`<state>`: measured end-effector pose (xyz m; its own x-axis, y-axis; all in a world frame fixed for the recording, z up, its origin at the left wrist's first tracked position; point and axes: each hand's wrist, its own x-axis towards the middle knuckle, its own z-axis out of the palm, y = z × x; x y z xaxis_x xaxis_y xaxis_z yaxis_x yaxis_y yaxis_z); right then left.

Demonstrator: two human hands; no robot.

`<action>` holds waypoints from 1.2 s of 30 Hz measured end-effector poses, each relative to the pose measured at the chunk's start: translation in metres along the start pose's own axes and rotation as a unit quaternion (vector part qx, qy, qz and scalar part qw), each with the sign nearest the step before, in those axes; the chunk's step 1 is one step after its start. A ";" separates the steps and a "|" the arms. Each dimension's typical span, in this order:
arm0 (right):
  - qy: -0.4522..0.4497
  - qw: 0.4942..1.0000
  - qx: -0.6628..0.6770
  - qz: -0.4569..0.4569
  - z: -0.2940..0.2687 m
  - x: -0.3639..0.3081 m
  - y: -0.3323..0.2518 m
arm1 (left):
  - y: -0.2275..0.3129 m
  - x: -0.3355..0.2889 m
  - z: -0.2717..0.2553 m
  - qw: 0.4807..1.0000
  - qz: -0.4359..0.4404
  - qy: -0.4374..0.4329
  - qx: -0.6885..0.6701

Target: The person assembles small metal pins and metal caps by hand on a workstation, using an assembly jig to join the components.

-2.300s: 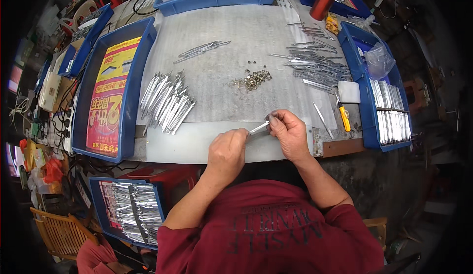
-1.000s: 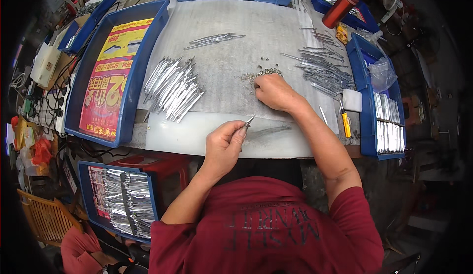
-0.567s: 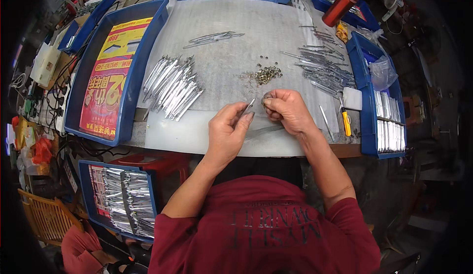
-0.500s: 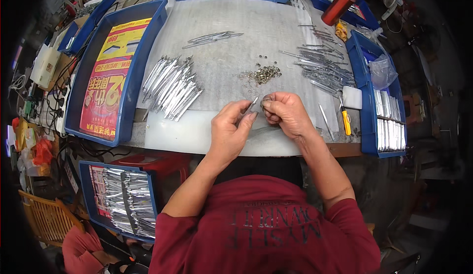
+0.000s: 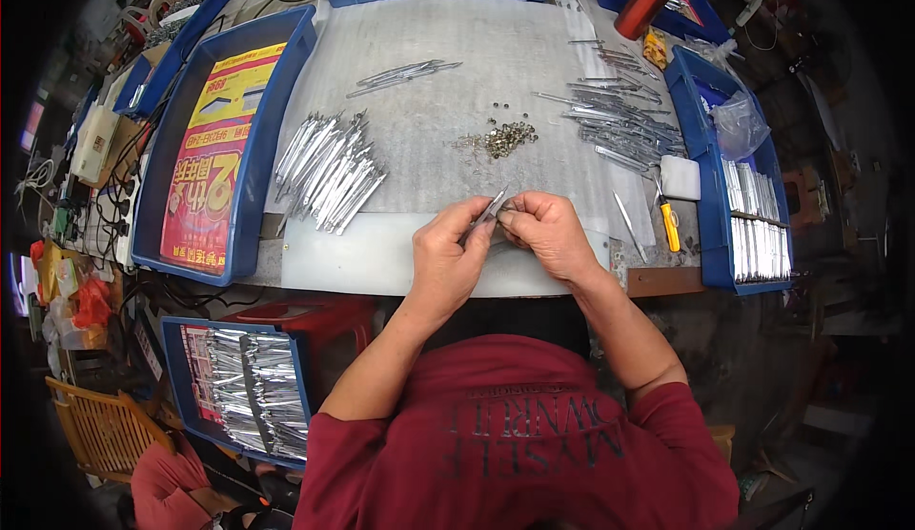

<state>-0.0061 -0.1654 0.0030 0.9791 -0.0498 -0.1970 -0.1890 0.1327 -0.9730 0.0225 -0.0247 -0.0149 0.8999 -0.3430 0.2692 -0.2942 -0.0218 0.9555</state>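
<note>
My left hand point(image 5: 450, 252) is closed on a slim silver metal strip point(image 5: 498, 203), which points up and away between thumb and forefinger. Right beside it, my right hand point(image 5: 551, 236) pinches thumb against forefinger at the strip; what it holds is too small to make out. Beyond both hands lies a loose pile of small brass-coloured rings point(image 5: 512, 138). To the left is a thick heap of silver strips point(image 5: 334, 173), with a few more strips point(image 5: 405, 76) farther off. Another spread of thin metal pieces point(image 5: 620, 125) lies to the right.
A white board point(image 5: 372, 258) lines the table's near edge. A yellow-handled cutter point(image 5: 670, 228), a single strip point(image 5: 629, 228) and a white block point(image 5: 680, 178) lie at right. Blue trays point(image 5: 250, 187) flank the work area, and a red cylinder point(image 5: 648, 1) stands far right.
My hands have come together: the right hand has moved slightly left and now meets the strip in the left hand. The view has shifted a little.
</note>
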 end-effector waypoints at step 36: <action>0.136 0.936 -0.220 -0.238 0.008 -0.013 0.006 | 0.005 -0.010 0.009 0.988 -0.108 -0.004 -0.109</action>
<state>-0.0196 -0.1561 0.0006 0.9161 -0.2588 0.3062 0.1927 -0.3855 -0.9024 0.0093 -0.0302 -0.0139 0.9309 -0.3608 0.0566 -0.0187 0.1078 0.9940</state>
